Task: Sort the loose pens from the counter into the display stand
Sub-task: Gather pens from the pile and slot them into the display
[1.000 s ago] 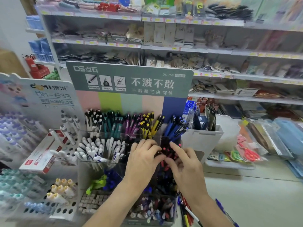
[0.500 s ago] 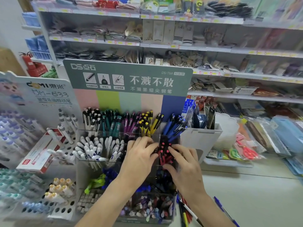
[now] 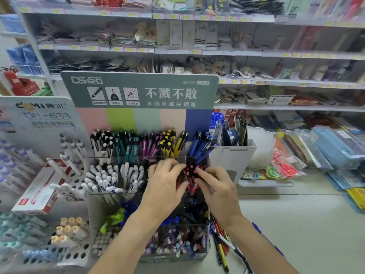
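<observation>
Shop shelves are filling the top of the frame. In the middle, both hands, left hand (image 3: pixel 164 186) and right hand (image 3: pixel 217 186), are squeezing a bunch of red-tipped pens (image 3: pixel 190 175), tidying it in the display stand (image 3: pixel 138 91); loose pens (image 3: pixel 223 240) are waiting on the table (image 3: pixel 296 224), lower right.

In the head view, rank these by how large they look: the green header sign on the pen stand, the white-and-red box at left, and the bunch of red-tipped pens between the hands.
1. Green header sign, clearly largest.
2. White-and-red box.
3. Bunch of red-tipped pens, partly covered by both hands, so its full extent is unsure.
</observation>
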The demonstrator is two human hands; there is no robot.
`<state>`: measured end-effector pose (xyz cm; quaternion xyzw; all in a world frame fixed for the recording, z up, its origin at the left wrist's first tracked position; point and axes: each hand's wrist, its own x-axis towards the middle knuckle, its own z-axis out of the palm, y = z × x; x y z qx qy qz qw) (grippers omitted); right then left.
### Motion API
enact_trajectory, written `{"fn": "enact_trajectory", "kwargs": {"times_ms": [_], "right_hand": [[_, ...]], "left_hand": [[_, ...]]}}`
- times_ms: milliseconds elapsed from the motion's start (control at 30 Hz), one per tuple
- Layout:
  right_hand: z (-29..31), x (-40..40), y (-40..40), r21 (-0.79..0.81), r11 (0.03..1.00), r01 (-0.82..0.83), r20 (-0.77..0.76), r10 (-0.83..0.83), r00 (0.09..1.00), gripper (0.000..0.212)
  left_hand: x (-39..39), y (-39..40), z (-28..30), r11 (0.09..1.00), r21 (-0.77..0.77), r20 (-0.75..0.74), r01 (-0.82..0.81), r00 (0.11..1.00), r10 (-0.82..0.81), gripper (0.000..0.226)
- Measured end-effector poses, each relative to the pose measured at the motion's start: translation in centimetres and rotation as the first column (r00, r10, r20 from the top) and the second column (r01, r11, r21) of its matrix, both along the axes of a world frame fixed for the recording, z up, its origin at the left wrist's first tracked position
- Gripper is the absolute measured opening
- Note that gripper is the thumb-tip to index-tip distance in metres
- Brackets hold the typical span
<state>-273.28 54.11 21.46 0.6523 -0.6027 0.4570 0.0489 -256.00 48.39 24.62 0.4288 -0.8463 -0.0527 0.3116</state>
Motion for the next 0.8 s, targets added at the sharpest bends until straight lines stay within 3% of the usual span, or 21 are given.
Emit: {"fn": "enact_trajectory", "kwargs": {"times_ms": [133, 233, 333, 433, 500, 567, 667, 800], "right_hand": [[0.5, -1.0, 3.8, 0.024, 0.999, 0.028, 0.214, -0.033, 0.976, 0.025], [-0.6, -3.7, 7.1, 0.118, 0.977, 0.178, 0.263, -0.203, 0.943, 0.019], [-3.4, -7.6, 10.7, 0.409, 0.854, 0.321, 0.25, -0.443, 0.861, 0.024], [-7.1, -11.4, 14.5, 0.707, 0.626, 0.33, 0.17, -0.603, 0.779, 0.024], [-9.5, -12.7, 16.7, 0.874, 0.428, 0.231, 0.081, -0.597, 0.798, 0.056], [-12.0, -13.5, 18.2, 0.943, 0.282, 0.175, 0.011, -0.555, 0.832, 0.094], [-14.7, -14.3, 19.3, 0.943, 0.26, 0.207, -0.059, -0.484, 0.873, 0.122], [-17.2, -15.9, 19.2, 0.923, 0.366, 0.118, 0.041, -0.399, 0.916, 0.13]], "left_hand": [[-0.4, 3.0, 1.8, 0.998, 0.032, -0.255, 0.049, 0.966, -0.039, 0.02], [-1.7, 5.8, 2.1, 0.958, 0.2, -0.352, 0.204, 0.928, -0.124, 0.011], [-4.1, 8.6, 0.4, 0.828, 0.467, -0.27, 0.311, 0.942, -0.202, 0.009], [-6.8, 10.9, -2.7, 0.721, 0.613, -0.181, 0.323, 0.946, -0.27, 0.006], [-8.7, 12.3, -5.4, 0.689, 0.652, -0.13, 0.317, 0.942, -0.31, 0.009], [-10.5, 13.4, -8.2, 0.658, 0.698, -0.067, 0.283, 0.941, -0.333, 0.015], [-12.3, 14.4, -12.1, 0.622, 0.767, 0.077, 0.16, 0.938, -0.337, 0.026], [-13.9, 16.3, -15.7, 0.612, 0.788, 0.293, -0.065, 0.914, -0.281, 0.029]]}}
